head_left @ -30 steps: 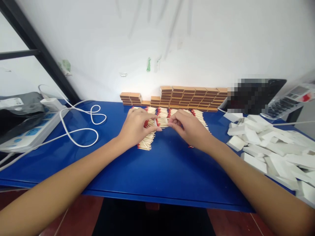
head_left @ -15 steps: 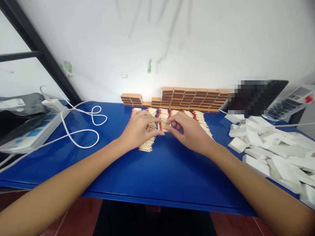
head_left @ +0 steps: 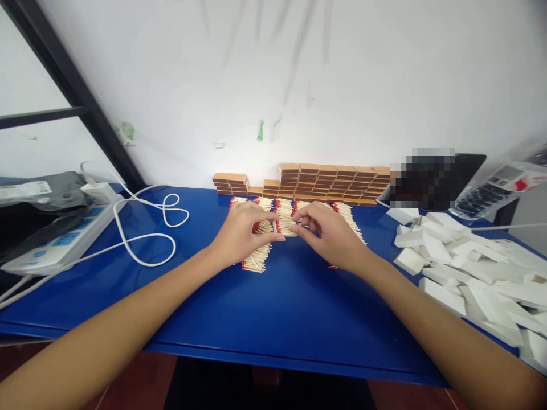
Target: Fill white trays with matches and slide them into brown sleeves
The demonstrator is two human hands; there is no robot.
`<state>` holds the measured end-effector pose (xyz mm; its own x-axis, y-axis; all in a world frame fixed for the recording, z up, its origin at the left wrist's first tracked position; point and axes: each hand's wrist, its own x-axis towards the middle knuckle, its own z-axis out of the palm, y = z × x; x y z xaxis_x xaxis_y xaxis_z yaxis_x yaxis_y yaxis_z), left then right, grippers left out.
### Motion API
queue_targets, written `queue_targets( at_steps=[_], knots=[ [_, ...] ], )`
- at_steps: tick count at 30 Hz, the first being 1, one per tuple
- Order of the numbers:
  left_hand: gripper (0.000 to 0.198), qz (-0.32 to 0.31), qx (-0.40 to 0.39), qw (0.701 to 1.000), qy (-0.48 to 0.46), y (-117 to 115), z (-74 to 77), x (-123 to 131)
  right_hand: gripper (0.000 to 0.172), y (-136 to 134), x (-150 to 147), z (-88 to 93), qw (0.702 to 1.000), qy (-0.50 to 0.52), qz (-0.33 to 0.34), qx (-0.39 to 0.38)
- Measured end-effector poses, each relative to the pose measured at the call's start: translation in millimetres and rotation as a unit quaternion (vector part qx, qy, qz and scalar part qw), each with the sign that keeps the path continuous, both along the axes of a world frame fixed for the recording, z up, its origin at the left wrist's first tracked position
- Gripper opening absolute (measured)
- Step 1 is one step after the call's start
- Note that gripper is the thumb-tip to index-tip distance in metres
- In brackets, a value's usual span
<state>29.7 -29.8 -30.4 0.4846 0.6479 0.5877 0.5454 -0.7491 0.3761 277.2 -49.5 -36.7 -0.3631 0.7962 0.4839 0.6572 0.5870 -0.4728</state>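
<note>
Between my hands is a small white matchbox tray [head_left: 276, 226] with red-tipped matches [head_left: 285, 224] in it. My left hand [head_left: 241, 232] is closed on the tray's left end, thumb in front and fingers behind. My right hand [head_left: 335, 234] has its thumb and curled fingers pinched at the right end, which they mostly hide. Around and behind the hands, loose matches lie in several bundled rows, including a left row [head_left: 256, 259] and a right row [head_left: 348, 219]. The hands cover parts of these rows.
Brown matchboxes [head_left: 320, 183] stand stacked along the wall. On the right are a heap of white trays [head_left: 474, 265], a dark phone [head_left: 465, 176] and a clear plastic bottle [head_left: 491, 191]. A power strip [head_left: 55, 253] and looping white cable [head_left: 145, 265] lie left on the blue table [head_left: 273, 324].
The whole view has shifted slightly, so the table sits lower in the picture. The right fingers have moved a little at the tray's right end; the left hand keeps its hold.
</note>
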Motion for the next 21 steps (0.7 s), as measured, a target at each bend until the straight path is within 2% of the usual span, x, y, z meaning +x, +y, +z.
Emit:
queue_targets(
  at_steps=[4, 8, 11, 14, 17, 19, 21],
  knots=[
    [0.039, -0.010, 0.004, 1.000, -0.012, 0.7, -0.4, -1.1, 0.020, -3.5, -0.4, 4.4, 1.000, 0.017, -0.001, -0.019],
    [0.036, -0.010, -0.013, 1.000, -0.015, 1.3, 0.5, -2.7, 0.043, -5.0, 0.4, 9.2, 0.986, 0.065, 0.042, -0.150],
    [0.035, -0.008, -0.030, 1.000, -0.001, -0.2, 0.4, -3.6, 0.046, -4.2, 1.3, 9.4, 0.973, 0.091, 0.048, -0.208],
    [0.038, -0.013, -0.044, 0.999, 0.017, -1.2, 2.3, -6.0, 0.046, -2.5, 1.8, 7.6, 0.976, 0.092, 0.029, -0.197],
    [0.048, -0.006, -0.049, 0.999, 0.009, 6.3, 11.3, -10.0, 0.047, 0.6, 2.5, 6.0, 0.978, 0.093, 0.017, -0.183],
    [0.042, 0.035, -0.062, 0.997, -0.011, 19.6, 21.4, -11.0, 0.048, 3.8, 3.9, 5.3, 0.981, 0.090, 0.004, -0.174],
    [0.029, 0.115, -0.105, 0.988, -0.014, 38.6, 32.1, -8.7, 0.048, 7.4, 5.8, 4.8, 0.984, 0.085, -0.012, -0.156]
  ],
)
